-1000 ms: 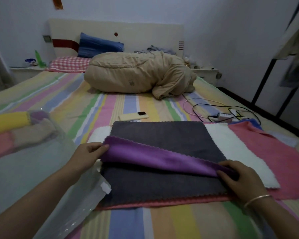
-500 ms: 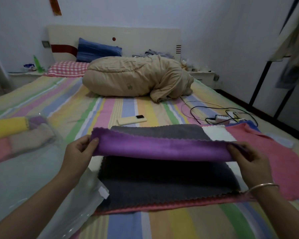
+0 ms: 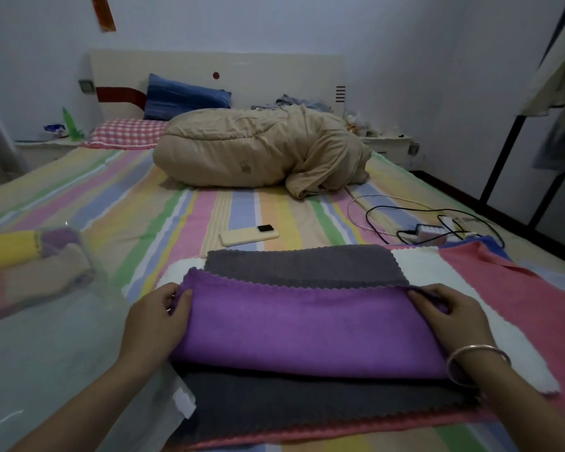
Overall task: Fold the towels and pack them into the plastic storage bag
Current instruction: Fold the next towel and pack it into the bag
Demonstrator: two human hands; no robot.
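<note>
Mid-fold on the purple towel [image 3: 307, 324], judging by the doubled layer and the scalloped edges lined up along its far side. Left hand [image 3: 157, 321] pinching the far-left corner, thumb on top and fingers curled under the cloth; right hand [image 3: 450, 318] pinching the far-right corner the same way — each grip clamped on the towel, a bangle [image 3: 477, 360] on the right wrist. Folded towel lying across the grey towel [image 3: 307, 402], which sits flat on a spread stack: white towel [image 3: 463, 272] peeping out to the right, pink towel [image 3: 542, 298] beneath and beyond, all on the striped bed [image 3: 242, 210].

Plastic storage bag [image 3: 46, 347] just left of the stack, mouth toward the near side, already holding rolled or folded towels at its far end — a yellow one [image 3: 7, 247] plainest through the film. Phone [image 3: 248, 234] and a tangle of cables with a charger [image 3: 431, 231] further up the bed, well apart from the work; a tan duvet [image 3: 258, 151] bundled near the pillows.

Next, probably: press the half-fold flat, release the corners, then fold again crosswise or roll from one end to match those in the bag. Calls for keeping the edges aligned while letting go, and lifting the purple towel alone without dragging the grey one under it. Several towels evidently left to do.
</note>
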